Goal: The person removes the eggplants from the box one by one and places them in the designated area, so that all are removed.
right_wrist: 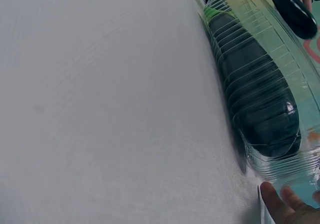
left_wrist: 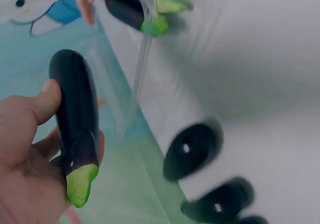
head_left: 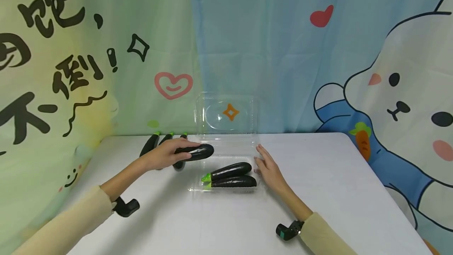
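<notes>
Judging by how things lie, the packing looks about a third done: two eggplants [head_left: 231, 170] lie side by side in the clear box [head_left: 209, 163], a third is in hand, and three more eggplants [head_left: 150, 145] rest on the desk [head_left: 318, 168] to the left of the box. The hinged lid [head_left: 216, 123] stands raised at the back, in front of the printed backdrop [head_left: 283, 50], so closing it would also seem to be left.

The left hand [head_left: 162, 155] has its grip closed around the held eggplant [head_left: 201, 151], thumb on one side and fingers on the other. That eggplant is in the air near the box's far left corner, not yet laid inside, its rounded end pointing toward the box. The right hand [head_left: 271, 171] has a loose grip, fingers nearly straight and holding nothing, at the box's right end (whether the fingertips actually touch the plastic, I cannot tell).

The held eggplant is nearly black and glossy, with a bright highlight along its upper side. It is plump at the free end, and the left wrist view shows a vivid light-green cap near the palm. The pair in the box matches it, green caps pointing left.
</notes>
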The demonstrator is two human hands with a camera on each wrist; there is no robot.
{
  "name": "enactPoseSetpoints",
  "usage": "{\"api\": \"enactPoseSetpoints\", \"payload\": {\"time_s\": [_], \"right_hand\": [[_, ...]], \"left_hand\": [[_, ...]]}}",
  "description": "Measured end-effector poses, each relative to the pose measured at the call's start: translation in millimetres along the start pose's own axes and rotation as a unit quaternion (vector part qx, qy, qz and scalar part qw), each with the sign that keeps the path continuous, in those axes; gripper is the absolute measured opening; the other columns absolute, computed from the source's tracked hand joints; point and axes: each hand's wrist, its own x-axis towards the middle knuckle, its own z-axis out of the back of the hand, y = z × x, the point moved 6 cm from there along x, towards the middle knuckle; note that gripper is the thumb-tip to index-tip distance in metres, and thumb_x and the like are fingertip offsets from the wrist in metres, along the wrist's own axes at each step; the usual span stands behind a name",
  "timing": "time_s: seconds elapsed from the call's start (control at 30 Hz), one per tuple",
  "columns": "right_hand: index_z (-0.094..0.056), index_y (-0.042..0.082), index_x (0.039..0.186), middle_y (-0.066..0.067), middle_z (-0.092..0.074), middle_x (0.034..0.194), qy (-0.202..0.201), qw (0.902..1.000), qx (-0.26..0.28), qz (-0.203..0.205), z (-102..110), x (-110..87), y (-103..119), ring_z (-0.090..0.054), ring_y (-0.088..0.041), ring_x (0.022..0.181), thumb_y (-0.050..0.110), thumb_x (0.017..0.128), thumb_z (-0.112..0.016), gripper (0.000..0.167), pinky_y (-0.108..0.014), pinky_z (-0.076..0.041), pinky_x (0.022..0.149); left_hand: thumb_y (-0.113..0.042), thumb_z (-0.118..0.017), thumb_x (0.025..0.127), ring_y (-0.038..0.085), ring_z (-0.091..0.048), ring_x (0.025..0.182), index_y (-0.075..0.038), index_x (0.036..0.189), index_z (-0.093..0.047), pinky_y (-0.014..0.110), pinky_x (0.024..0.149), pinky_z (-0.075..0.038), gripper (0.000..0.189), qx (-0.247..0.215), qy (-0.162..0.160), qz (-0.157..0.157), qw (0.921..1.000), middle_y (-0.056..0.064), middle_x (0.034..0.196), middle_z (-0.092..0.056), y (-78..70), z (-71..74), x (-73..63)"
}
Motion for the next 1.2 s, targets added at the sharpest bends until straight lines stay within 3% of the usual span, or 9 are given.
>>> {"api": "enactPoseSetpoints", "payload": {"time_s": [0.13,0.3,0.43,0.53,0.73,0.97,1.2], "right_hand": [[-0.034,0.004,0.150,-0.012,-0.024,0.161,-0.007,1.0000,0.003,0.001,1,-0.2,0,-0.034,-0.033,0.144,0.017,0.103,-0.042,0.049,-0.052,-0.029,0.115],[-0.033,0.005,0.150,-0.012,-0.023,0.161,-0.003,1.0000,0.000,0.004,1,0.3,1,-0.026,-0.033,0.147,0.019,0.104,-0.042,0.050,-0.052,-0.020,0.119],[-0.033,0.005,0.150,-0.012,-0.023,0.161,-0.001,1.0000,-0.002,0.004,2,1.0,0,-0.039,-0.034,0.140,0.018,0.104,-0.042,0.049,-0.052,-0.027,0.116],[-0.034,0.005,0.150,-0.012,-0.023,0.161,-0.002,1.0000,-0.003,0.004,4,1.0,0,-0.045,-0.035,0.136,0.018,0.104,-0.043,0.049,-0.052,-0.029,0.115],[-0.034,0.004,0.150,-0.012,-0.024,0.161,-0.005,1.0000,-0.007,0.005,5,1.2,0,-0.035,-0.034,0.143,0.017,0.103,-0.043,0.049,-0.052,-0.021,0.118],[-0.034,0.003,0.150,-0.014,-0.024,0.161,-0.007,0.9999,-0.004,0.007,2,1.9,0,-0.038,-0.036,0.141,0.018,0.103,-0.042,0.049,-0.053,-0.023,0.117],[-0.034,0.003,0.150,-0.015,-0.024,0.161,-0.006,0.9999,-0.004,0.013,0,2.0,-1,-0.042,-0.036,0.138,0.018,0.103,-0.043,0.049,-0.054,-0.023,0.117]], "left_hand": [[-0.015,-0.062,0.094,0.024,-0.060,0.108,-0.012,0.135,-0.058,0.034,0.085,-0.048,0.041,0.018,-0.012,0.034,0.9992,0.010,0.123,-0.065,10.6,10.2,-26.3],[-0.018,-0.062,0.095,0.030,-0.059,0.119,-0.013,0.135,-0.058,0.044,0.095,-0.049,0.041,0.024,-0.019,0.069,0.9972,0.010,0.127,-0.064,22.5,8.8,-56.6],[-0.021,-0.061,0.096,0.033,-0.057,0.122,-0.012,0.135,-0.058,0.047,0.097,-0.047,0.040,0.024,-0.026,0.074,0.9966,0.010,0.130,-0.063,27.6,6.4,-71.7],[-0.021,-0.060,0.096,0.033,-0.057,0.121,-0.012,0.135,-0.058,0.048,0.096,-0.048,0.040,0.023,-0.032,0.074,0.9965,0.010,0.130,-0.063,28.9,7.1,-76.7],[-0.021,-0.061,0.096,0.033,-0.058,0.120,-0.012,0.135,-0.058,0.047,0.095,-0.049,0.040,0.018,-0.036,0.079,0.9960,0.012,0.130,-0.062,33.4,6.7,-81.2],[-0.021,-0.061,0.095,0.037,-0.057,0.121,-0.010,0.135,-0.058,0.052,0.095,-0.047,0.041,0.018,-0.029,0.087,0.9956,0.017,0.132,-0.060,37.0,0.7,-84.3],[-0.024,-0.060,0.096,0.029,-0.058,0.114,-0.013,0.136,-0.058,0.043,0.089,-0.049,0.041,0.008,-0.046,0.100,0.9939,0.012,0.127,-0.062,37.4,-3.1,-87.4]]}}
